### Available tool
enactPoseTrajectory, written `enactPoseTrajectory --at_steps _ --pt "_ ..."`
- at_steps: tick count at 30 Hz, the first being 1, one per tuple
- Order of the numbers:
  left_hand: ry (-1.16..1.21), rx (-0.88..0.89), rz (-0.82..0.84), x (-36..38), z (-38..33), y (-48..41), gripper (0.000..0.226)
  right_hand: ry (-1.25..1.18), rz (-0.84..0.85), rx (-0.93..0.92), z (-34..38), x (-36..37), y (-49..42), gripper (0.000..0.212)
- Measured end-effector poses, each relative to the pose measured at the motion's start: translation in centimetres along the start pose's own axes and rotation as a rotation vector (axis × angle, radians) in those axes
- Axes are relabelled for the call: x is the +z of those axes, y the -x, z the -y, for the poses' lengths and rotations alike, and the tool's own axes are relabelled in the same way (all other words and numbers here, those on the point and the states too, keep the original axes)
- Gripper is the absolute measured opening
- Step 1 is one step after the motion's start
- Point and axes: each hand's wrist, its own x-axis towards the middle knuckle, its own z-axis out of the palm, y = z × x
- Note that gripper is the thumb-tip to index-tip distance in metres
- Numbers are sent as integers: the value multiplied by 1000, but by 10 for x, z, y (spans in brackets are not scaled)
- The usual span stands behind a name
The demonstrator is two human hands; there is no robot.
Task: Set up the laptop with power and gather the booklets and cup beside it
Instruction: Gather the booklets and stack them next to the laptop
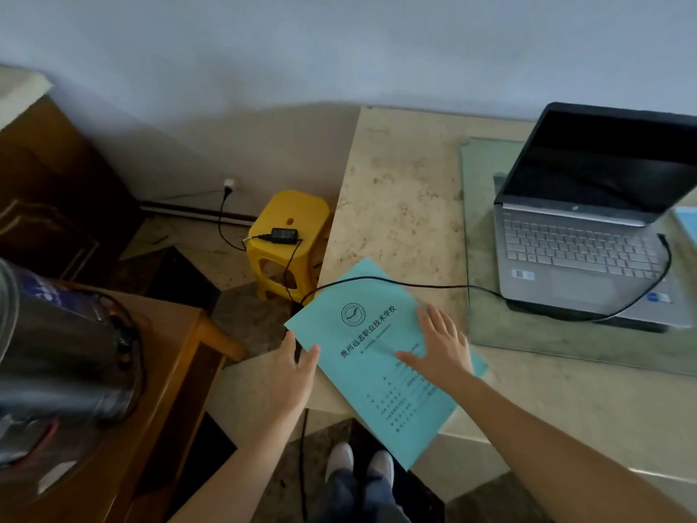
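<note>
My right hand (pixel 439 343) flat, fingers spread wide, palm pressing teal booklet (pixel 381 366). My left hand (pixel 296 366) pinching booklet's left edge, thumb on top. Booklet lies skewed on stone table (pixel 396 190), near corner overhanging table edge. Laptop (pixel 592 235) open, screen dark, at 2 o'clock from booklet, on glass sheet (pixel 486 235). Black power cable (pixel 433 285) crosses booklet's far corner toward laptop. Adapter brick (pixel 283 235) on yellow stool (pixel 288 239), at 11 o'clock.

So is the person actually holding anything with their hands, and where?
The left hand grips the teal booklet at its left edge. The right hand lies flat on the cover, pressing rather than gripping.
</note>
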Motion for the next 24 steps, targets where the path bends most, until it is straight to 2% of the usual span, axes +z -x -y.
enactPoseTrajectory --at_steps 5,9,12,15,18,24 --pt "198 -50 35 13 -4 5 62 25 -18 39 4 1 10 96" --pt "438 -175 -65 12 -6 1 62 -117 -56 77 6 1 19 76" --pt "582 -258 -140 7 -9 -7 52 -171 -39 107 11 -1 25 67" --pt "678 -350 -10 8 -11 -7 28 -199 -11 100 18 0 31 62" --pt "720 -466 203 10 -5 -1 22 -199 4 80 23 -1 35 62" --pt "692 -406 280 -13 2 2 21 -359 107 133 32 -3 32 70"
